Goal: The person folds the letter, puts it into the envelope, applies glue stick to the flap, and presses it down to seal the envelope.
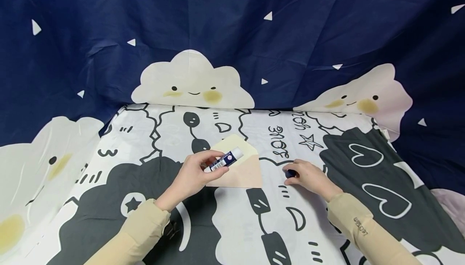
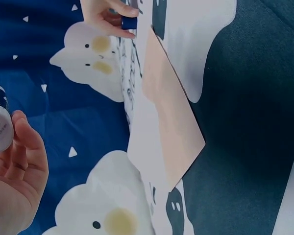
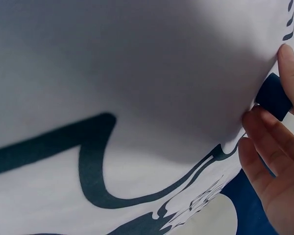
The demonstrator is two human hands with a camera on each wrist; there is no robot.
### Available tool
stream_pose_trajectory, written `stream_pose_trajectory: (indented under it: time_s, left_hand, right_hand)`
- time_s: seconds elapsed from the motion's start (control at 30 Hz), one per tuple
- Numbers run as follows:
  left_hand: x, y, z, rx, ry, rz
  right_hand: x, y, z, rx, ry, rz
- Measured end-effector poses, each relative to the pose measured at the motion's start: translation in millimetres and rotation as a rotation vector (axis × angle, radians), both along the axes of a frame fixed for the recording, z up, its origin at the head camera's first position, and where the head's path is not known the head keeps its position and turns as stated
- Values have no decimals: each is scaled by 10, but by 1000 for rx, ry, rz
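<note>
mid-frame we see the left hand [image 1: 191, 176] pinching a glue stick [image 1: 225, 159] over the envelope [image 1: 242, 175], the stick's long axis slanting from lower left to upper right; the envelope lies beneath and right of that hand, the nearer one, while the right hand [image 1: 311, 177], right of centre, pinches a blue cap [image 1: 290, 173] at the cloth [image 1: 232, 220]. we find the stick white with a dark blue label [image 1: 229, 158]; the envelope looks flat and peach, its cream flap [image 1: 237, 140] pointing up the frame.

Navy backdrop [image 1: 232, 19] behind patterned cloth [image 1: 236, 224]
</note>
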State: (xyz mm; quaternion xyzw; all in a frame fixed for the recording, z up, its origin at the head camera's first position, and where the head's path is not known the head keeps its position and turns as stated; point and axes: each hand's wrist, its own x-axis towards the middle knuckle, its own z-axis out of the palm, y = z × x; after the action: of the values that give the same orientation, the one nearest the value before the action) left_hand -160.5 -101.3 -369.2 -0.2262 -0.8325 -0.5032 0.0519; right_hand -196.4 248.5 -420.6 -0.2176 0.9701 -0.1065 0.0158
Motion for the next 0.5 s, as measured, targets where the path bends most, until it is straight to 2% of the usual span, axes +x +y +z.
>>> stream_pose_trajectory:
  time_s: [0.5]
  left_hand:
    - [14,29,-21,0,-12,7]
  right_hand:
    - [10,-42,84,-1,-31,-15]
